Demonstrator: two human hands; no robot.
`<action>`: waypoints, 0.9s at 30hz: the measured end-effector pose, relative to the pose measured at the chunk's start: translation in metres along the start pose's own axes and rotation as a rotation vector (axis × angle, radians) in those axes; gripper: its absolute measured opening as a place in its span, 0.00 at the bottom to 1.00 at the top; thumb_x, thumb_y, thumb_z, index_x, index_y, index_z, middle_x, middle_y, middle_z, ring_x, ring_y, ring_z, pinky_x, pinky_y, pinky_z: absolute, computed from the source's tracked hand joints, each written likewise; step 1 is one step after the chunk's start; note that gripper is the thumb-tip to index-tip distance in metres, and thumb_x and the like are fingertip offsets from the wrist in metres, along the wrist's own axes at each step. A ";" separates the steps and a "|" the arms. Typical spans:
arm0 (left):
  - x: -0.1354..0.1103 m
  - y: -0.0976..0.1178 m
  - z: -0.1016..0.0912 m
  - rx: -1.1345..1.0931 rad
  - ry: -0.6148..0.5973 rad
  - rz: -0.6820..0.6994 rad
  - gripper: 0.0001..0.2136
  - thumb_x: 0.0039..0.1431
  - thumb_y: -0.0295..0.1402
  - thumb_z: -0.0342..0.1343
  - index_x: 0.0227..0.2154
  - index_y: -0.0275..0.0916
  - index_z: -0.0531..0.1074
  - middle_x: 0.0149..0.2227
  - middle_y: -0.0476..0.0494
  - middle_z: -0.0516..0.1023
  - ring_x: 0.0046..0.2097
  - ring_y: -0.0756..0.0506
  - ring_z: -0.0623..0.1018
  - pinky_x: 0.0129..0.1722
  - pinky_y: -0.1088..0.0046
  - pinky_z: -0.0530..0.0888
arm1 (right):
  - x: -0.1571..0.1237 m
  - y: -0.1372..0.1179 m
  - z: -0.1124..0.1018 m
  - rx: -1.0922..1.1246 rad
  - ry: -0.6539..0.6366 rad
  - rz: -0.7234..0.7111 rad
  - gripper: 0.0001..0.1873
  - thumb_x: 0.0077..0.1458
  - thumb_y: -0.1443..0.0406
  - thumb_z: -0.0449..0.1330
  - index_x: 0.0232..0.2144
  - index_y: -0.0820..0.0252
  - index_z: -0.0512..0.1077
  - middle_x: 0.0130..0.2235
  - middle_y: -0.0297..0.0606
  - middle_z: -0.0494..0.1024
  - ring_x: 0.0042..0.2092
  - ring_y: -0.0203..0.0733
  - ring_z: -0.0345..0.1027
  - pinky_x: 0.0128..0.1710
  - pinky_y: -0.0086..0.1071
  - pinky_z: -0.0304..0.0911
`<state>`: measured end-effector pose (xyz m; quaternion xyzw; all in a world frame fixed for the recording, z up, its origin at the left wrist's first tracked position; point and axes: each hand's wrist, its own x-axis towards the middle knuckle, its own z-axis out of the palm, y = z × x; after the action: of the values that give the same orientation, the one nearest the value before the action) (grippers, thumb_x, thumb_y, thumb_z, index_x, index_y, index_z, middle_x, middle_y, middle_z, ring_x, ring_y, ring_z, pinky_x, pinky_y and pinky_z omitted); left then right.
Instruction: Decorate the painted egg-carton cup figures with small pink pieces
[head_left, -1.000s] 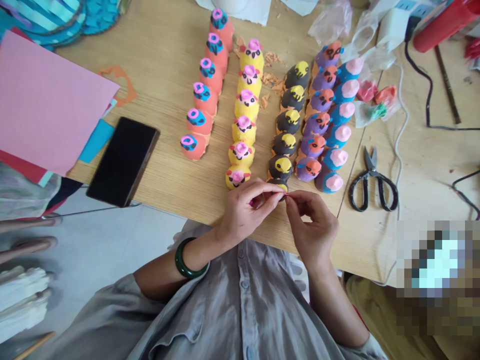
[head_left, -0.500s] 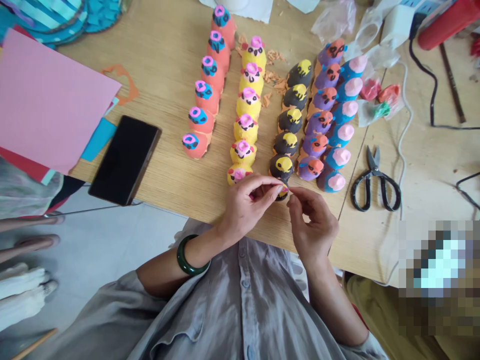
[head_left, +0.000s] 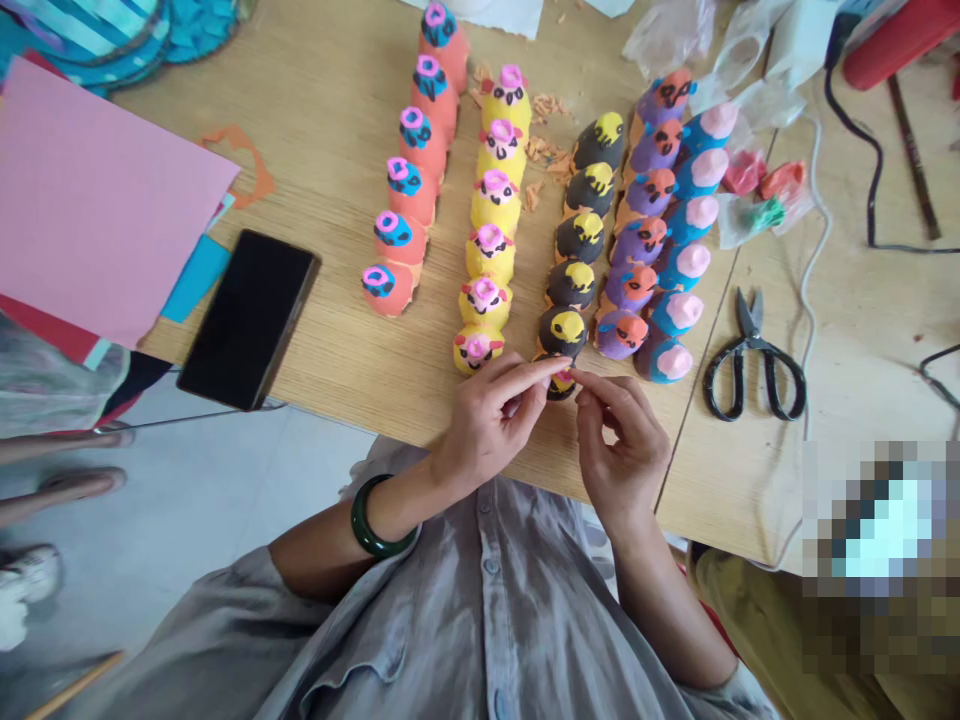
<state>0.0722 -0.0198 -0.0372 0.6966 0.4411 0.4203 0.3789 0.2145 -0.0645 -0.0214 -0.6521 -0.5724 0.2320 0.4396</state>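
At the near end of the black row is a clay-covered bump with a yellow face (head_left: 561, 388). A tiny pink bit of clay (head_left: 565, 375) sits on it, between my two index fingertips. My left hand (head_left: 491, 412) reaches in from the left, index finger stretched onto the bump's top, other fingers curled; what they hold, if anything, is hidden. My right hand (head_left: 626, 445) touches the pink bit with its index fingertip, thumb close below and the rest folded in. Left of my left hand stands a yellow row (head_left: 491, 257) with pink faces.
Orange (head_left: 405, 235), purple (head_left: 645, 240) and blue (head_left: 667, 320) rows stand nearby. Black-handled scissors (head_left: 750, 350) lie right, beside a white cable (head_left: 810, 280). A phone (head_left: 247, 320) and pink paper (head_left: 112, 190) lie left. Clay packets (head_left: 784, 180) and orange scraps (head_left: 550, 155) lie farther back.
My left thumb has drawn back from the bump, while its index finger stays over the top. My right index fingertip has moved left onto the pink bit. The view has shifted slightly.
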 end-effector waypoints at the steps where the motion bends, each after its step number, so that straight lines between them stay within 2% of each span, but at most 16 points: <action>1: -0.001 -0.001 -0.001 0.025 0.000 0.011 0.12 0.69 0.28 0.53 0.49 0.36 0.79 0.31 0.47 0.75 0.27 0.53 0.67 0.28 0.79 0.67 | 0.000 0.000 0.000 0.010 0.012 0.012 0.13 0.64 0.71 0.57 0.46 0.56 0.78 0.34 0.35 0.75 0.31 0.34 0.67 0.27 0.29 0.67; 5: -0.004 -0.003 -0.002 0.110 0.007 0.047 0.14 0.69 0.27 0.53 0.53 0.37 0.77 0.30 0.49 0.72 0.26 0.54 0.65 0.29 0.79 0.68 | -0.002 0.003 0.002 -0.006 0.029 -0.042 0.13 0.63 0.72 0.57 0.45 0.56 0.78 0.36 0.36 0.77 0.33 0.35 0.70 0.28 0.29 0.67; 9: -0.009 -0.006 -0.003 0.202 0.022 0.159 0.15 0.68 0.25 0.53 0.55 0.39 0.75 0.31 0.50 0.73 0.30 0.53 0.70 0.35 0.79 0.71 | -0.004 0.006 0.004 -0.026 0.066 -0.077 0.15 0.63 0.73 0.57 0.47 0.55 0.77 0.37 0.36 0.78 0.32 0.35 0.70 0.27 0.30 0.67; 11: -0.010 -0.007 -0.003 0.220 0.005 0.190 0.15 0.68 0.24 0.53 0.53 0.39 0.77 0.32 0.49 0.74 0.31 0.53 0.72 0.35 0.80 0.71 | -0.005 0.008 0.004 -0.046 0.092 -0.122 0.17 0.63 0.74 0.57 0.48 0.54 0.77 0.38 0.37 0.78 0.33 0.36 0.71 0.30 0.31 0.69; 14: -0.011 -0.007 -0.004 0.197 0.013 0.201 0.15 0.67 0.23 0.53 0.53 0.38 0.76 0.32 0.49 0.74 0.31 0.54 0.71 0.35 0.79 0.71 | -0.008 0.011 0.005 -0.053 0.059 -0.199 0.21 0.61 0.77 0.56 0.50 0.53 0.76 0.41 0.40 0.77 0.40 0.40 0.74 0.36 0.35 0.71; 18: -0.010 -0.003 -0.005 0.137 0.065 0.111 0.15 0.68 0.26 0.54 0.55 0.38 0.75 0.30 0.50 0.73 0.26 0.54 0.66 0.28 0.80 0.68 | -0.011 0.015 0.006 -0.085 0.079 -0.246 0.25 0.60 0.79 0.56 0.53 0.50 0.75 0.42 0.41 0.76 0.42 0.43 0.74 0.39 0.38 0.71; 21: -0.008 -0.002 -0.004 0.109 0.004 0.020 0.17 0.67 0.31 0.56 0.57 0.39 0.72 0.32 0.49 0.73 0.26 0.54 0.66 0.25 0.80 0.68 | -0.012 0.018 0.007 -0.178 0.082 -0.280 0.27 0.59 0.78 0.57 0.55 0.48 0.73 0.43 0.41 0.76 0.42 0.44 0.71 0.38 0.38 0.70; 24: -0.007 -0.004 -0.001 0.138 -0.053 0.041 0.21 0.64 0.33 0.60 0.59 0.38 0.71 0.34 0.47 0.73 0.30 0.51 0.70 0.30 0.77 0.72 | -0.013 0.019 0.008 -0.237 0.038 -0.316 0.27 0.60 0.77 0.58 0.56 0.48 0.72 0.45 0.42 0.75 0.42 0.44 0.69 0.36 0.37 0.68; 27: -0.007 -0.006 0.001 0.160 -0.055 0.045 0.18 0.65 0.32 0.59 0.56 0.38 0.73 0.34 0.47 0.73 0.34 0.50 0.73 0.35 0.76 0.74 | -0.015 0.020 0.008 -0.214 0.025 -0.308 0.26 0.60 0.78 0.57 0.55 0.48 0.73 0.46 0.42 0.74 0.42 0.43 0.67 0.35 0.35 0.67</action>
<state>0.0696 -0.0243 -0.0451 0.7456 0.4471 0.3728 0.3243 0.2154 -0.0754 -0.0455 -0.6026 -0.6815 0.0917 0.4050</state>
